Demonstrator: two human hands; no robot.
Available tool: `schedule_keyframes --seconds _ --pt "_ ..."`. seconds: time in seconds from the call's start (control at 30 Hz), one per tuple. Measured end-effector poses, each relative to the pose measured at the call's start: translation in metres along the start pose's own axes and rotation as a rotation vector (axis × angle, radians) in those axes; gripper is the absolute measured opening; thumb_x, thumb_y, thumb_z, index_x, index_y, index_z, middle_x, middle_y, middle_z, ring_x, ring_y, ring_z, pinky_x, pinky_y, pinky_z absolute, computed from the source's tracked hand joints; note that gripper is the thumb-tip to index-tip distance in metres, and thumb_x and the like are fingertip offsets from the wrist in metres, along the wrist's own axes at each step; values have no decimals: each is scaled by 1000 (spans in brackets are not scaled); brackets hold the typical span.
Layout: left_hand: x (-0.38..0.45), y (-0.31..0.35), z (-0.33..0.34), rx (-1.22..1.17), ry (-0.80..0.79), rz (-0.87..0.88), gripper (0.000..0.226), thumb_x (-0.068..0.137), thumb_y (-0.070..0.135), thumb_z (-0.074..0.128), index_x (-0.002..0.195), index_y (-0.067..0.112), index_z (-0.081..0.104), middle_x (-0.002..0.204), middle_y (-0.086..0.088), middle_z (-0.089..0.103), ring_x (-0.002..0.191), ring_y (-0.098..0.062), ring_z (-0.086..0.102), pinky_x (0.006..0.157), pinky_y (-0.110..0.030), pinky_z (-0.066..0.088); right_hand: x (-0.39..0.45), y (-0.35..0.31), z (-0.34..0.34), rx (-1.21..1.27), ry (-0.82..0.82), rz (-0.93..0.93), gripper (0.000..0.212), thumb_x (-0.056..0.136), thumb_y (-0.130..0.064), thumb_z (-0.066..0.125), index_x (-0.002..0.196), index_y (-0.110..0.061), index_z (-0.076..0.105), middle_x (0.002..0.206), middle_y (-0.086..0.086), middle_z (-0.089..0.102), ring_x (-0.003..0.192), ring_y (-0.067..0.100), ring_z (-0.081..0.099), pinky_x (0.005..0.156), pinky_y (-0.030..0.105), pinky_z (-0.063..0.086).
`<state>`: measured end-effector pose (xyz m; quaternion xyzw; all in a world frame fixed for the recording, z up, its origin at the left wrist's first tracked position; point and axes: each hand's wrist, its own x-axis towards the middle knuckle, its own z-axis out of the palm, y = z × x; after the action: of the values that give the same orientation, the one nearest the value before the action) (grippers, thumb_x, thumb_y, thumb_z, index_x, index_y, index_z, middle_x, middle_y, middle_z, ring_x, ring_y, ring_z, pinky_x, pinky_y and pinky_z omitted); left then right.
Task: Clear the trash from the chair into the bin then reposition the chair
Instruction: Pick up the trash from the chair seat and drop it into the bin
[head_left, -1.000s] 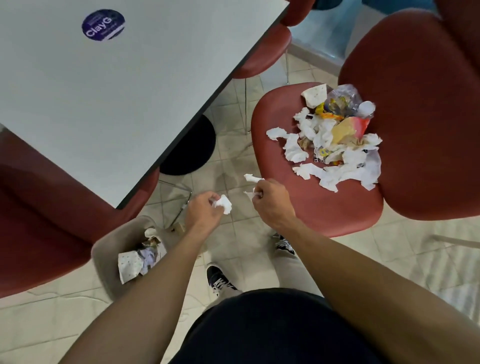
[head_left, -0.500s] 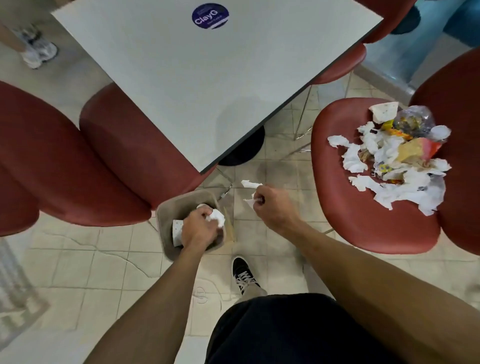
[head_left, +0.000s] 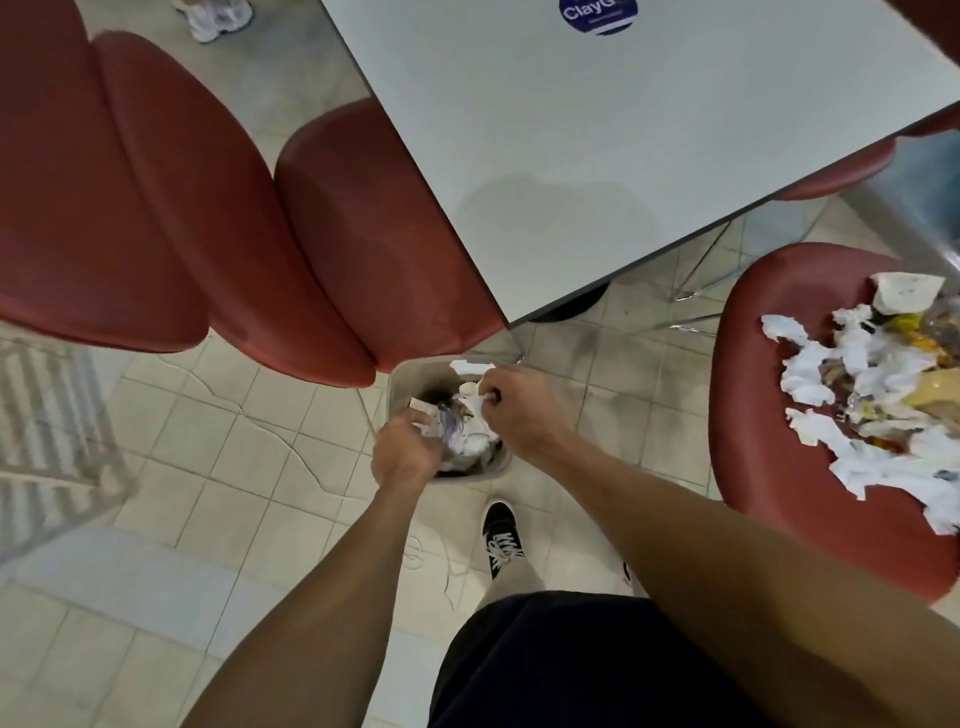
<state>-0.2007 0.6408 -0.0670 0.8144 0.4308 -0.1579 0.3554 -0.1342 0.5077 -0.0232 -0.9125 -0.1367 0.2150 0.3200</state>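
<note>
Both hands are held over the bin (head_left: 399, 387) at centre: paper scrap (head_left: 470, 400) pinched by right hand (head_left: 519, 410); left hand (head_left: 402, 452) fingers curled (grip unclear). Trash (head_left: 852, 405) is left on chair (head_left: 753, 395) at 3 o'clock.

a café or canteen seating area

a public eating place is suggested: a pale table (head_left: 649, 156) with a round branded sticker (head_left: 597, 15) is ringed by matching red moulded chairs (head_left: 218, 218), set on a tiled floor (head_left: 234, 467).
</note>
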Motion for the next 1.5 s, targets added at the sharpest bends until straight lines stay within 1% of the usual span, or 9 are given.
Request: schedule_keyframes --seconds 0.1,0.17,0.37,0.63,0.77,0.97,1.13,1.33,1.5 --pt "-2 -6 -2 -17 18 -33 26 76 18 68 102 23 66 101 -1 69 92 -24 63 75 -28 47 10 -9 4 -19 -38 -39 36 84 0 54 117 -8 65 125 11 60 111 27 57 92 30 42" --pt "-3 -9 -2 -21 28 -37 27 76 22 69 103 21 67 101 0 69 94 -25 63 77 -30 48 12 -9 5 9 -35 -42 44 84 2 55 126 -11 60 131 9 56 118 25 53 98 27 38" --pt "-5 2 10 34 6 -40 20 80 22 64 100 24 67 103 -2 66 96 -27 63 74 -27 44 1 29 -6 -20 -28 51 30 88 -5 53 115 -11 64 119 7 58 104 26 59 79 22 38" --pt "-16 67 65 123 -69 158 5 80 23 64 84 26 66 93 -1 71 94 -27 65 81 -29 48 -27 119 -64 15 36 228 33 91 -13 54 122 -18 60 128 4 52 112 22 55 95 36 49" --pt "-30 112 111 194 -155 299 10 80 21 64 80 30 62 93 4 71 89 -20 66 84 -30 51 -43 174 -105 52 99 325 34 90 -14 55 123 -16 59 128 5 52 105 22 57 90 34 50" --pt "-68 188 193 308 -227 419 24 79 14 61 99 26 69 99 5 69 86 -16 59 77 -22 44 -72 266 -165 110 192 484 35 86 -15 56 121 -15 60 122 9 52 101 27 58 90 32 46" --pt "-93 242 269 424 -333 538 31 79 19 67 108 27 65 108 4 65 95 -17 59 80 -27 46 -97 341 -193 278 243 601 24 84 -20 51 106 -17 58 115 17 50 106 37 51 89 38 47" --pt "-115 314 368 534 -357 726 34 81 27 70 114 30 63 119 2 59 110 -19 55 90 -31 44 -104 443 -218 248 263 695 43 86 -17 61 128 -14 55 125 10 49 107 28 57 94 35 46" --pt "-108 355 439 595 -356 874 43 78 32 73 119 30 60 120 -1 55 114 -22 51 93 -35 44 -89 501 -210 318 268 706 48 81 -27 66 127 -22 56 129 7 47 111 27 57 95 40 49"
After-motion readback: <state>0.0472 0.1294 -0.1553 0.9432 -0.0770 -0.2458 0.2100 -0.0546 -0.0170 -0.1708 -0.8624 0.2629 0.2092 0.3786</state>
